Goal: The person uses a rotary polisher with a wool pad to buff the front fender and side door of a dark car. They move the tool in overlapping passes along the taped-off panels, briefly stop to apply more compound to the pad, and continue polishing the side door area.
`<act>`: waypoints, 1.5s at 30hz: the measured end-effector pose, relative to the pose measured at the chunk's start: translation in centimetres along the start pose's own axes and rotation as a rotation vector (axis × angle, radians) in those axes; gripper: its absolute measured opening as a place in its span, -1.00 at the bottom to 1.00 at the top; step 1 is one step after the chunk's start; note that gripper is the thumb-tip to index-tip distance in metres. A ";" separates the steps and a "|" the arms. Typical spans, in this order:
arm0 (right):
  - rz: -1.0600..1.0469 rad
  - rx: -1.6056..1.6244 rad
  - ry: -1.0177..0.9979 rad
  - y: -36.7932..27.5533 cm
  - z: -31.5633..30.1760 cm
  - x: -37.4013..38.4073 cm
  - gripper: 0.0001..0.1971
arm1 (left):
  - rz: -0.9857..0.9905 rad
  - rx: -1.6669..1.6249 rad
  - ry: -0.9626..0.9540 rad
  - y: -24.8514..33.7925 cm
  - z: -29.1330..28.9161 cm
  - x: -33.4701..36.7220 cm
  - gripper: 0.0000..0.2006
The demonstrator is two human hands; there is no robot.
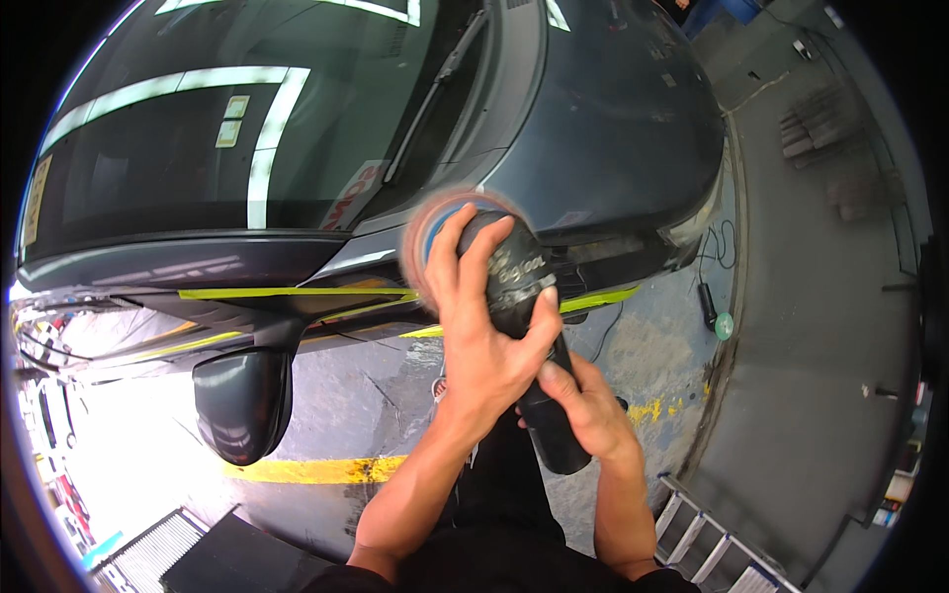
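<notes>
A black power polisher (512, 267) is pressed against a dark grey car beside the lower corner of the windshield (336, 128). Its round reddish pad (417, 252) looks smeared, as if spinning. My left hand (484, 331) grips the head of the polisher from above, fingers curled over it and thumb along the side. Lower down, my right hand (596, 415) wraps round the black handle. Yellow-green masking tape (297, 293) runs along the car's side, on both sides of the polisher. The panel under the pad is mostly hidden.
A side mirror (239, 410) juts out at left. The car's hood (618, 128) curves away at upper right. On the floor at right lies a black tool with a green disc (724, 326) and a cord. A ladder (697, 544) stands at lower right.
</notes>
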State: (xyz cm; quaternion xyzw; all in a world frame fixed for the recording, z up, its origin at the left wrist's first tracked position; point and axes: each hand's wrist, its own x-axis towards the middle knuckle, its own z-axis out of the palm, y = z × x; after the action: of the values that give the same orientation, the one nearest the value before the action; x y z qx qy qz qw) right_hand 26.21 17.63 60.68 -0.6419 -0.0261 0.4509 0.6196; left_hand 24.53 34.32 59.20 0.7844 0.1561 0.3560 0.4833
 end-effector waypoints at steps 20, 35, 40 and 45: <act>-0.014 -0.095 0.052 -3.5 -4.1 2.1 -0.34 | -0.039 -0.081 0.068 0.4 5.7 3.3 -0.34; -0.019 -0.077 0.076 -3.0 -4.7 2.4 -0.36 | -0.036 -0.051 0.006 0.3 6.1 4.0 -0.34; -0.021 -0.121 0.034 -2.1 -3.5 1.8 -0.43 | -0.056 -0.046 -0.004 0.4 3.8 3.0 -0.34; -0.015 -0.138 0.013 -1.2 -1.5 1.3 -0.48 | -0.038 -0.027 -0.001 -0.1 1.4 1.9 -0.31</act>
State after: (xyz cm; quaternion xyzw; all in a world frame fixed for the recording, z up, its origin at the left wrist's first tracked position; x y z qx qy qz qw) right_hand 28.51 17.51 60.71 -0.6859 -0.0580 0.4392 0.5773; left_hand 26.89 34.55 59.54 0.7748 0.1661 0.3485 0.5007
